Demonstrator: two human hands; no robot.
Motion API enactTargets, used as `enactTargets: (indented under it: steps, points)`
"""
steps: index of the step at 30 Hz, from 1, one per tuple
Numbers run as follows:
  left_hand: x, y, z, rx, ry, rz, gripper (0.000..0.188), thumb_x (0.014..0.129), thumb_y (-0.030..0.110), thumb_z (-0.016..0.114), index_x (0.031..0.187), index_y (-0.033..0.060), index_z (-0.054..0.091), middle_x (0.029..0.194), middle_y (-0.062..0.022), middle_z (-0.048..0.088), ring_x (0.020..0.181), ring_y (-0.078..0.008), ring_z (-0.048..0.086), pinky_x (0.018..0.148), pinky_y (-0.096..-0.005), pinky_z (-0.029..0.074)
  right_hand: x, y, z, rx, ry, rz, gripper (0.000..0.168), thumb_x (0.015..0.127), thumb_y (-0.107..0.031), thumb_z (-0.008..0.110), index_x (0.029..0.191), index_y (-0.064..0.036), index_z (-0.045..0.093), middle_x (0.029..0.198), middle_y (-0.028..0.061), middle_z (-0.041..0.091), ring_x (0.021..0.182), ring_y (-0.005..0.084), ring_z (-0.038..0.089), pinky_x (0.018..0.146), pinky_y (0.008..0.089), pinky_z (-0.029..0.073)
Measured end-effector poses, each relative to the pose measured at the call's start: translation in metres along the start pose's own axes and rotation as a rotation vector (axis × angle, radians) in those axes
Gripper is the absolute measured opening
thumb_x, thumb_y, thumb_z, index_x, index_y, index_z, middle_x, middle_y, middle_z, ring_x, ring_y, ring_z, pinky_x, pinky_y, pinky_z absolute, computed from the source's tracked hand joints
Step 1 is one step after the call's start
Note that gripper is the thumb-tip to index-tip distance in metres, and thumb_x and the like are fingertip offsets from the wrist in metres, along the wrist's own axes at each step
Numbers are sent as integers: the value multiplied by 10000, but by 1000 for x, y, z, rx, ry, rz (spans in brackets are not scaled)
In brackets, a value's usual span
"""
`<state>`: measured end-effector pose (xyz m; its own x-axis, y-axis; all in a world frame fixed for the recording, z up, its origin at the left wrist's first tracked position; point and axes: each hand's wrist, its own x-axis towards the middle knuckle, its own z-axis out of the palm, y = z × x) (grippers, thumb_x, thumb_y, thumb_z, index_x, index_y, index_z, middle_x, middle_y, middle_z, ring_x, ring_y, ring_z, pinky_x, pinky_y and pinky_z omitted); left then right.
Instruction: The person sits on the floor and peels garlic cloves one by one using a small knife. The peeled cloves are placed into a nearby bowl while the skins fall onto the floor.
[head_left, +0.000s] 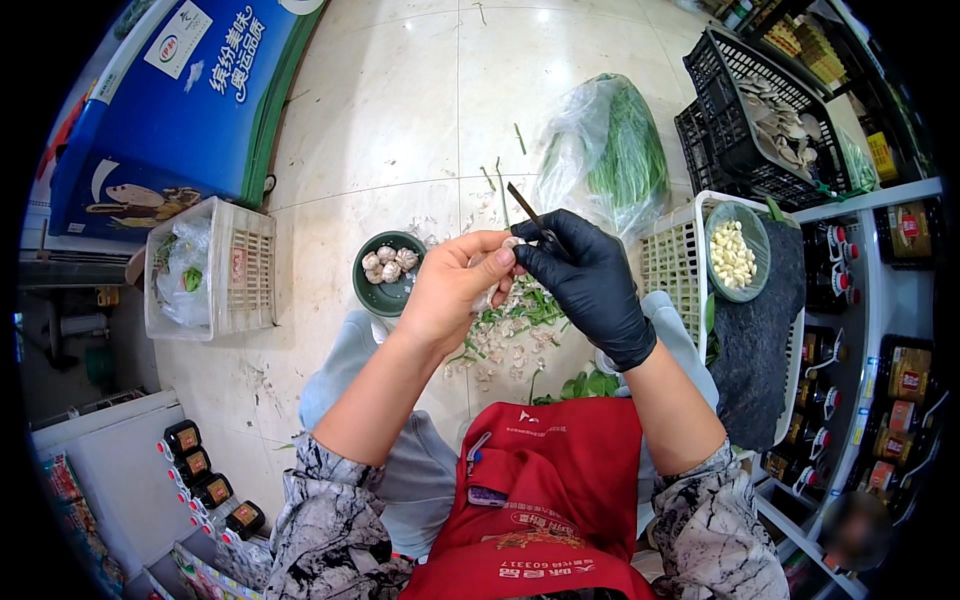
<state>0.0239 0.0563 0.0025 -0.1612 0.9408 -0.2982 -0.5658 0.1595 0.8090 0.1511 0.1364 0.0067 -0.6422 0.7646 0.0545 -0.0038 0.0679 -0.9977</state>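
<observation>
My bare left hand (457, 285) holds garlic (487, 289), mostly hidden by the fingers. My right hand (581, 277), in a black glove, grips a small knife (529, 206) whose blade points up and away to the left. The fingertips of both hands meet at a pale piece of garlic. Just left of my left hand, a dark green bowl (364, 283) on the floor holds several unpeeled garlic bulbs (388, 264). To the right, a bowl lined with thin plastic (760, 262) holds many peeled cloves (733, 253). Garlic skins (510, 349) and green scraps lie beneath my hands.
A white plastic basket (675, 255) with a dark cloth (754, 345) stands at right, below black crates (697, 127) of mushrooms (776, 120). Bagged green vegetables (626, 157) lie ahead. A white crate (244, 262) and a blue freezer (180, 97) stand at left. Bottles (214, 491) stand lower left and on right shelves.
</observation>
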Motion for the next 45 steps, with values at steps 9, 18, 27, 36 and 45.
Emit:
enactTargets:
  steps: [9, 18, 27, 36, 45]
  points:
    - [-2, 6, -2, -135, 37, -56, 158, 808, 87, 559, 919, -19, 523, 713, -61, 546, 546, -91, 473, 480, -190, 383, 4, -29, -29, 197, -430, 448, 260, 854, -261, 500, 784, -36, 611, 522, -15, 469, 422, 26, 364, 390, 166, 265]
    - [-5, 6, -1, -136, 15, -84, 157, 771, -19, 530, 927, -25, 513, 692, -90, 565, 536, -112, 511, 464, -196, 398, 4, -15, -26, 340, -466, 505, 254, 831, -246, 533, 787, -12, 622, 508, -12, 462, 403, 26, 338, 372, 166, 239]
    - [-4, 9, -7, -196, -154, -77, 114, 807, 81, 547, 887, 1, 539, 638, -49, 517, 518, -107, 441, 462, -210, 358, 4, -15, -28, 375, -411, 474, 245, 829, -233, 540, 792, -2, 611, 502, -41, 412, 422, 25, 313, 397, 167, 221]
    - [-5, 10, -9, 66, -96, 46, 181, 834, 133, 536, 938, -12, 566, 666, -46, 538, 569, -110, 464, 505, -220, 376, 7, -28, -33, 99, -236, 334, 224, 800, -231, 586, 831, -10, 604, 615, -14, 521, 540, 31, 428, 484, 174, 332]
    - [-9, 6, 0, 561, -3, 208, 216, 839, 96, 524, 997, -47, 563, 733, -40, 581, 672, -75, 518, 598, -212, 420, 6, -16, -19, -140, -148, 216, 162, 737, -140, 596, 804, 7, 603, 635, 18, 544, 603, 48, 455, 555, 218, 398]
